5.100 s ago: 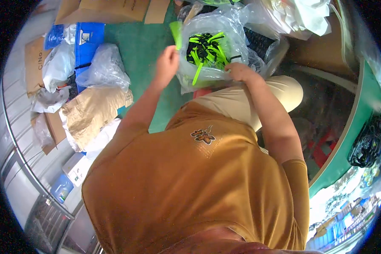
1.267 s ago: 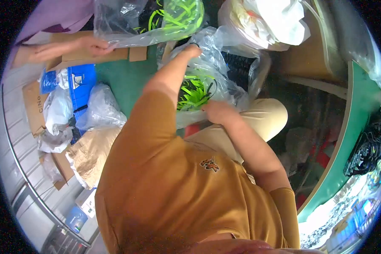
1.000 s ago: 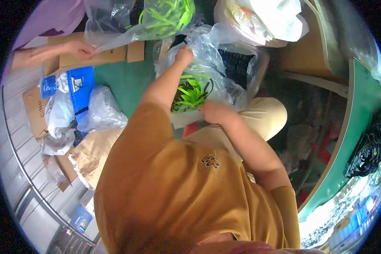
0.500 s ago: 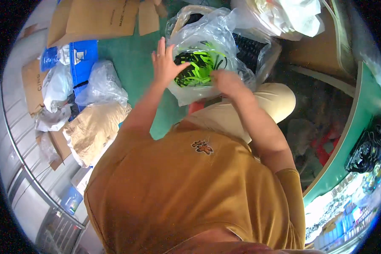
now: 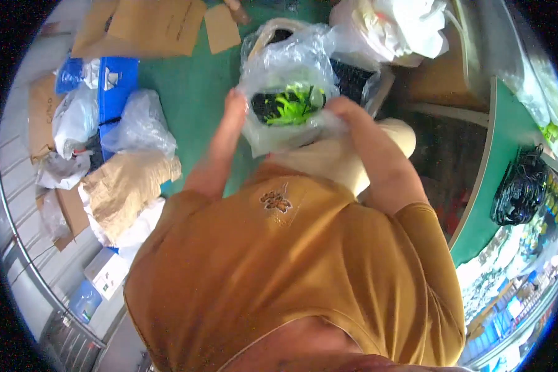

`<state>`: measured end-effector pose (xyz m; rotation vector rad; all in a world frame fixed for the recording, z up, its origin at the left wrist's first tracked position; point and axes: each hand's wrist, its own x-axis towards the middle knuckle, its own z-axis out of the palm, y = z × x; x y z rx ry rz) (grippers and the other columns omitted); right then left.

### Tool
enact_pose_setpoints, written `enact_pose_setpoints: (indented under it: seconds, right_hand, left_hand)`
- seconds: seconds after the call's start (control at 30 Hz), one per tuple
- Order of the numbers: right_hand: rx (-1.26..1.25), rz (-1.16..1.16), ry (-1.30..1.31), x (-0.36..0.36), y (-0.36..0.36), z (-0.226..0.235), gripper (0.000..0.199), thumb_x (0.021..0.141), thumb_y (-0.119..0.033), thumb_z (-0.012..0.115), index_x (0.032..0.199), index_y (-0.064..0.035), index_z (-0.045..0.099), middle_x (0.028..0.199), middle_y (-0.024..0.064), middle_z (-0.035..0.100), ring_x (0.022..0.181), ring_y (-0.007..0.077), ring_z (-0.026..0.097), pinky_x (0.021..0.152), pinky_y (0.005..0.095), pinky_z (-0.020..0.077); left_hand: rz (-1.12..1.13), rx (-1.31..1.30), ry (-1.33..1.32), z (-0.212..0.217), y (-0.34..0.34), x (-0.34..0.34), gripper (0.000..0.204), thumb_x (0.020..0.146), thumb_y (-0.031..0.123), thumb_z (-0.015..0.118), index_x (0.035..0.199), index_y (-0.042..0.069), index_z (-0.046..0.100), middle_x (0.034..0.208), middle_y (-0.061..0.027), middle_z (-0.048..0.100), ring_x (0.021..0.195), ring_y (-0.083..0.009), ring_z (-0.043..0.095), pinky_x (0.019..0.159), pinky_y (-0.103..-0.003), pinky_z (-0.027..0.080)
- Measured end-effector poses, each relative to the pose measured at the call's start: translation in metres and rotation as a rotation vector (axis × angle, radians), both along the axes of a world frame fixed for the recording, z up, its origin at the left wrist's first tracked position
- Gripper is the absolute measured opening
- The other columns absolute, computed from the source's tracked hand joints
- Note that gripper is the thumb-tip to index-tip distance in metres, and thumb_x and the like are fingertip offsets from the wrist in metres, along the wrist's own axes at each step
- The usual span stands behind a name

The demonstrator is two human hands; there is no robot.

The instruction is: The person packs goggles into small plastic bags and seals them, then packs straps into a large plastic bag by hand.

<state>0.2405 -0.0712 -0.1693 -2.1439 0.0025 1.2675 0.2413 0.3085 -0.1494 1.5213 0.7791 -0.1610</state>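
A clear plastic bag (image 5: 288,69) lies with its mouth open towards me. Inside it are bright green strips (image 5: 291,106) and a heap of small black pieces (image 5: 263,106); their exact kind does not show. My left hand (image 5: 235,102) is closed on the bag's left edge, its fingers partly blurred. On the opposite side, my right hand (image 5: 342,106) grips the bag's right edge, with its fingertips turned out of sight.
Behind the bag stands another plastic-lined container with black contents (image 5: 352,77). A cardboard box (image 5: 142,28) is at the far left, near a blue crate (image 5: 119,84) and plastic bags. Black coiled cords (image 5: 519,195) rest on the green surface (image 5: 490,167) at right.
My left hand, spread open before, has closed on the bag's left edge. My right hand has moved from the contents to the right edge. The view has shifted slightly.
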Motion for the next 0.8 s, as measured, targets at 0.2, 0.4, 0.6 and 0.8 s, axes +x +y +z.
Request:
enact_pose_setpoints:
  seconds: [0.2,0.4,0.6,0.8]
  right_hand:
    - [0.554,-1.083,0.010,-0.028,-0.013,0.147,0.021,0.091,-0.015,0.065,0.109,-0.0039,0.068,0.092,0.0070,0.070,0.076,0.0205,0.067,0.068,0.0362,0.0545]
    - [0.722,-1.129,-0.246,-0.012,-0.026,0.273,0.018,0.092,-0.012,0.063,0.106,-0.0028,0.068,0.093,0.0050,0.070,0.079,0.0144,0.065,0.070,0.0290,0.0520]
    - [0.798,-1.131,-0.432,0.031,-0.019,0.385,0.033,0.090,-0.018,0.063,0.120,-0.0037,0.065,0.105,0.0084,0.069,0.091,0.0222,0.068,0.076,0.0360,0.0572]
    - [0.944,-1.007,-0.592,0.056,0.007,0.457,0.027,0.089,-0.017,0.062,0.109,-0.0018,0.072,0.096,0.0103,0.071,0.080,0.0201,0.067,0.068,0.0335,0.0542]
  left_hand:
    - [-0.113,-0.154,-0.095,0.149,0.006,0.024,0.020,0.092,0.019,0.072,0.109,0.010,0.065,0.073,0.0051,0.057,0.052,-0.0048,0.046,0.042,-0.023,0.033]
    - [-0.196,-0.201,-0.313,0.262,0.014,0.050,0.012,0.095,0.017,0.066,0.105,0.010,0.064,0.073,0.0055,0.055,0.053,-0.0040,0.044,0.043,-0.022,0.029]
    - [-0.187,-0.218,-0.488,0.335,0.017,0.106,0.015,0.095,0.018,0.065,0.108,0.009,0.064,0.077,0.0039,0.058,0.057,-0.0043,0.048,0.044,-0.021,0.033]
    - [-0.312,-0.218,-0.528,0.308,0.054,0.187,0.034,0.090,0.019,0.074,0.119,0.010,0.061,0.080,0.0031,0.061,0.060,-0.0062,0.053,0.044,-0.021,0.034]
